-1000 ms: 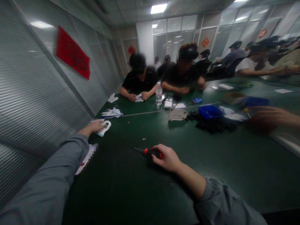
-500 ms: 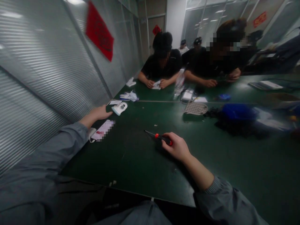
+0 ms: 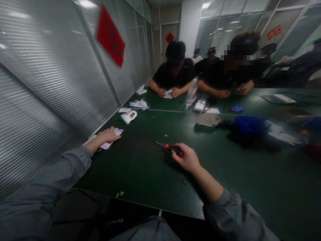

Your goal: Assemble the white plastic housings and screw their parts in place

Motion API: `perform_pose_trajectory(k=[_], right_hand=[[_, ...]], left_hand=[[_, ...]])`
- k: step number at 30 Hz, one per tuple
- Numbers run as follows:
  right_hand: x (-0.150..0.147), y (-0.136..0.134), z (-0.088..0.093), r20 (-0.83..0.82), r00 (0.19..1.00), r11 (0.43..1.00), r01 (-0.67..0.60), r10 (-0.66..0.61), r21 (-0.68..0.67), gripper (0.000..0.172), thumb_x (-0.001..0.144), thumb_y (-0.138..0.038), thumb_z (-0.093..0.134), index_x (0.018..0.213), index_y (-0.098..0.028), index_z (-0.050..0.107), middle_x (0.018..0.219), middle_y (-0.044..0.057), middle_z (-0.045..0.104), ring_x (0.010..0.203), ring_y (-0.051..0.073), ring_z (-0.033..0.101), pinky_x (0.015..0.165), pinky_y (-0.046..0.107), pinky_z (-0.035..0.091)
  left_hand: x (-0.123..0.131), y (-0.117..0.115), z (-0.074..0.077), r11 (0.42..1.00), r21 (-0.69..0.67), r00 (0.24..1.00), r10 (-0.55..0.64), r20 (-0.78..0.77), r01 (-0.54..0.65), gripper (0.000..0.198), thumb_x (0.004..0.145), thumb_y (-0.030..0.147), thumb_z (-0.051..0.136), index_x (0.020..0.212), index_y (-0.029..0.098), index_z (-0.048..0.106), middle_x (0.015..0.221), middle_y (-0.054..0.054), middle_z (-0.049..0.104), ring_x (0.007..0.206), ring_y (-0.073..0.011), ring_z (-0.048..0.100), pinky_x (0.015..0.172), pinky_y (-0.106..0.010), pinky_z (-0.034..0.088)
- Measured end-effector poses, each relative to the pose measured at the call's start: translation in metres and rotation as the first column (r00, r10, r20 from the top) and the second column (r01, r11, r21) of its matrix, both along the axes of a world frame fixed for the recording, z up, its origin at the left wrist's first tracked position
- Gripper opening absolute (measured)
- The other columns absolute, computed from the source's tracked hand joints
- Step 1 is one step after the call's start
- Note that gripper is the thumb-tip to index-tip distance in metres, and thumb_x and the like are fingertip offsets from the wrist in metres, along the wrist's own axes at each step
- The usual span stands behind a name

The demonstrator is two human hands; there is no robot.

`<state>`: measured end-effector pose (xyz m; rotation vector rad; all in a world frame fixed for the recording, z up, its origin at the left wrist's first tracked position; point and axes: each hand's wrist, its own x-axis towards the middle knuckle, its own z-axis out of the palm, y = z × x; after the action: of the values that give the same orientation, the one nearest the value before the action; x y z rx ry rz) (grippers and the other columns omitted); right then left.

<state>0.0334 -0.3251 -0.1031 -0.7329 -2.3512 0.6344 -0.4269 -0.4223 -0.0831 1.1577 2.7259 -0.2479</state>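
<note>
My right hand is closed around the black-and-red handle of a screwdriver. The thin shaft points left, just above the green table. My left hand lies across a flat, phone-sized rectangular thing with a pale, pinkish face. Its fingers are bent over that thing, and the hand hides much of it. Just beyond the left hand rests a small white device with a dark oval mark.
White gloves lie farther back on the left. A beige grid-like piece sits mid-table; a blue item lies among dark material to the right. Two people sit across the table. A blind-covered partition borders the left side.
My left hand has drawn back from beside the white device and come down onto the flat rectangular thing. The right hand still holds the screwdriver. My view has shifted slightly.
</note>
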Motion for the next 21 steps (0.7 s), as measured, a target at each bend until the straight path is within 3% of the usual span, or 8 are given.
perform_pose_trajectory(k=[5, 11, 13, 14, 16, 21], right_hand=[[0.0, -0.002, -0.001, -0.021, 1.0, 1.0, 0.011, -0.011, -0.007, 0.024, 0.088, -0.032, 0.059, 0.109, -0.022, 0.065, 0.101, 0.006, 0.07, 0.083, 0.018, 0.065, 0.073, 0.029, 0.052], [-0.001, -0.003, 0.0, -0.01, 1.0, 1.0, 0.015, -0.015, -0.028, 0.024, 0.088, -0.033, 0.06, 0.11, -0.023, 0.064, 0.1, 0.005, 0.069, 0.082, 0.017, 0.064, 0.072, 0.029, 0.051], [-0.001, -0.003, -0.001, 0.003, 1.0, 1.0, 0.007, -0.007, -0.029, 0.025, 0.089, -0.034, 0.06, 0.111, -0.023, 0.063, 0.101, 0.005, 0.068, 0.083, 0.017, 0.063, 0.072, 0.029, 0.051], [-0.001, -0.002, -0.001, 0.012, 1.0, 1.0, 0.004, -0.003, -0.026, 0.026, 0.089, -0.034, 0.06, 0.112, -0.023, 0.063, 0.101, 0.005, 0.068, 0.083, 0.017, 0.063, 0.072, 0.028, 0.051], [-0.001, -0.001, -0.002, 0.032, 0.999, 1.0, -0.002, 0.002, -0.005, 0.026, 0.088, -0.034, 0.062, 0.112, -0.024, 0.062, 0.101, 0.005, 0.066, 0.085, 0.017, 0.062, 0.073, 0.029, 0.05], [0.0, 0.003, -0.003, 0.096, 0.995, 0.997, -0.001, -0.007, 0.083, 0.03, 0.087, -0.031, 0.064, 0.115, -0.022, 0.06, 0.101, 0.006, 0.065, 0.093, 0.02, 0.06, 0.08, 0.032, 0.049]], left_hand=[[0.003, 0.001, 0.003, 0.999, 0.026, 1.0, -0.023, -0.011, 0.023, 0.089, 0.074, 0.066, 0.059, 0.134, 0.001, 0.044, 0.13, -0.031, 0.057, 0.112, -0.0433, 0.06, 0.084, -0.047, 0.05], [0.01, -0.001, 0.0, 1.0, 0.014, 0.999, 0.018, -0.045, -0.018, 0.099, 0.076, 0.063, 0.061, 0.147, 0.003, 0.027, 0.139, -0.034, 0.049, 0.121, -0.0492, 0.052, 0.089, -0.054, 0.046], [0.024, -0.005, 0.0, 0.994, 0.087, 0.983, -0.05, -0.178, 0.066, 0.098, 0.076, 0.06, 0.062, 0.148, 0.004, 0.027, 0.144, -0.032, 0.044, 0.133, -0.0499, 0.04, 0.097, -0.057, 0.042], [0.035, -0.007, 0.001, 0.975, 0.15, 0.955, -0.117, -0.274, 0.162, 0.093, 0.078, 0.056, 0.06, 0.148, 0.004, 0.028, 0.148, -0.03, 0.039, 0.141, -0.0477, 0.029, 0.104, -0.058, 0.036], [0.064, -0.011, 0.005, 0.889, 0.242, 0.874, -0.273, -0.402, 0.389, 0.082, 0.082, 0.048, 0.055, 0.149, 0.009, 0.03, 0.154, -0.023, 0.034, 0.147, -0.0415, 0.02, 0.112, -0.058, 0.028], [0.152, -0.017, 0.004, 0.6, 0.497, 0.778, -0.463, -0.425, 0.627, 0.056, 0.088, 0.037, 0.048, 0.142, 0.023, 0.047, 0.144, -0.015, 0.047, 0.142, -0.0349, 0.033, 0.112, -0.054, 0.032]])
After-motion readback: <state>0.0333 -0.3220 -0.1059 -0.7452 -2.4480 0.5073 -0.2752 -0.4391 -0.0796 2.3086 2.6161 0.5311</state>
